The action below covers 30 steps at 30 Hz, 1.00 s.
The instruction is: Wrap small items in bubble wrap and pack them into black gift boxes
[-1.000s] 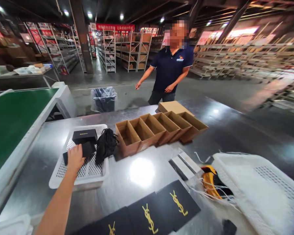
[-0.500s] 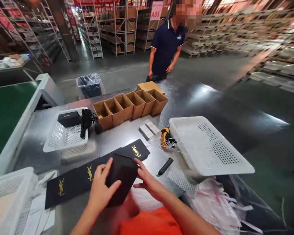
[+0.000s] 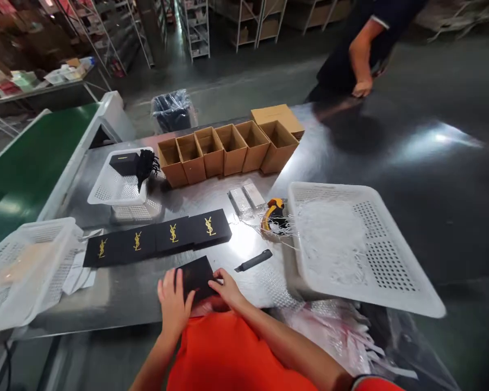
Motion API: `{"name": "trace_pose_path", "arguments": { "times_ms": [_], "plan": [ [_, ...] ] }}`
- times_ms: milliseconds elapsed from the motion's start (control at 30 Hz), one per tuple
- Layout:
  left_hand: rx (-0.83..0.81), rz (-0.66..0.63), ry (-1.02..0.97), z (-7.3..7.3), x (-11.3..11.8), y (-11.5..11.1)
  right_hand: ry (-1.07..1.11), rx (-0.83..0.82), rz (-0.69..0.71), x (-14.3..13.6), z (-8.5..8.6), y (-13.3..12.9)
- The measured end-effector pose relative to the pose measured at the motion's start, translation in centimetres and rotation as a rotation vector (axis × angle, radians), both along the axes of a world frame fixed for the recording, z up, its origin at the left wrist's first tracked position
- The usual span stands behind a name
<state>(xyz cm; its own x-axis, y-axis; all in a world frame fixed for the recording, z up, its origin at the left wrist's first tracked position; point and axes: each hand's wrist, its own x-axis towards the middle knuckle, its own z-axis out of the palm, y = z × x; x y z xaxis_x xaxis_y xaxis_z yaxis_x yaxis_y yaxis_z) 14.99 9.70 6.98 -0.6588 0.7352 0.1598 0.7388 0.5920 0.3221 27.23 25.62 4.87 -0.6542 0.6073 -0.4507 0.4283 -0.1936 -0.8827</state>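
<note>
Black pouch (image 3: pixel 196 276) pinched by my left hand (image 3: pixel 173 304) and right hand (image 3: pixel 228 288) at the counter's (image 3: pixel 146 282) near edge (could slide off, I reckon).

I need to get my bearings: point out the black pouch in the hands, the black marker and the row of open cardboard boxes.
Black pouch (image 3: pixel 196 276), head view, on its top face between both hands.
Black marker (image 3: pixel 254 260), head view, mid-barrel.
Row of open cardboard boxes (image 3: pixel 214 161), head view, front wall of the third box.

Your left hand (image 3: pixel 173 302) and right hand (image 3: pixel 227 287) both grip a flat black pouch (image 3: pixel 196 276) at the table's near edge, with a row of four logo-printed black boxes (image 3: pixel 158 243) just beyond your fingers.
</note>
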Motion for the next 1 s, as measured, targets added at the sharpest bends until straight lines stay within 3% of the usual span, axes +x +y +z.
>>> {"name": "trace_pose_path", "arguments": {
  "times_ms": [67, 100, 167, 233, 367, 567, 700, 800, 900, 1000],
  "plan": [
    [0.095, 0.430, -0.181, -0.1, 0.3, -1.8, -0.054, 0.161, 0.079, 0.4, -0.1, 0.1],
    [0.122, 0.582, -0.319, -0.3, 0.5, -2.5, -0.076, 0.233, 0.131, 0.6, 0.1, 0.2],
    [0.110, 0.711, -0.570, -0.5, 0.9, -3.5, -0.149, 0.364, 0.225, 0.8, 0.8, 0.3],
    [0.026, 0.686, -0.646, -0.4, 1.2, -3.9, -0.276, 0.470, 0.299, 0.9, 2.0, 0.2],
    [-0.221, 0.527, -0.598, 1.1, 0.5, -3.3, -0.514, 0.558, 0.408, 0.8, 3.9, 0.0],
    [-0.462, 0.383, -0.715, 2.8, -1.7, -3.4, -0.531, 0.323, 0.387, 1.0, 4.0, 0.1],
    [-0.339, 0.372, -0.797, 3.1, -2.2, -3.9, -0.394, 0.293, 0.286, 0.8, 4.3, 0.8],
    [-0.106, 0.400, -0.796, 3.3, -2.4, -3.4, -0.223, 0.302, 0.198, 0.6, 4.2, 0.9],
    [0.123, 0.474, -0.820, 3.1, -2.2, -2.2, -0.103, 0.340, 0.119, 1.0, 3.2, 0.3],
    [0.179, 0.489, -0.846, 2.4, -1.5, -1.3, -0.068, 0.306, 0.036, 1.7, 1.6, -0.4]
  ]
}}
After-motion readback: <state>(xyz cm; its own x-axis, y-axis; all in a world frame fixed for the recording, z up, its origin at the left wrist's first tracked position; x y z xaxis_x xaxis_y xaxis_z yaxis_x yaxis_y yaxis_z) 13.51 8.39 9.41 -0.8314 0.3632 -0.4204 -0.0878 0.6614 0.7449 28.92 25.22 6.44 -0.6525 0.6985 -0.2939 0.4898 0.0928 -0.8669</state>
